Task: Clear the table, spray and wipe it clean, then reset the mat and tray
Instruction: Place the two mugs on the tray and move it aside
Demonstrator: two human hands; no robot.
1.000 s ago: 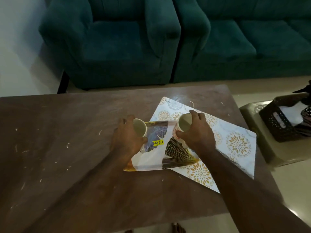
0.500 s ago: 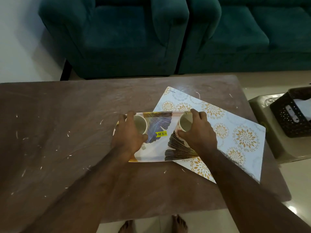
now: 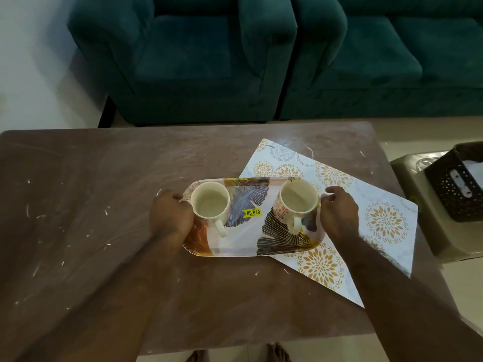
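cream ceramic mugs (image 3: 210, 205) ride the leaf-printed oblong tray (image 3: 248, 239) centred on the brown tabletop (image 3: 104, 257), overlapping the floral white mat (image 3: 386, 218), with left hand (image 3: 170, 218) and right hand (image 3: 339, 212) fingers curled round its 9 and 3 o'clock ends, likely to clear all at once.

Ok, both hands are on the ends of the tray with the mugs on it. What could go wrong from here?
1. The left mug and right mug stand loose on the tray. With the left hand and right hand holding only its short ends, a slight tilt in lifting could slide or tip them.
2. The tray lies partly on the mat, so it may drag the mat across the table.
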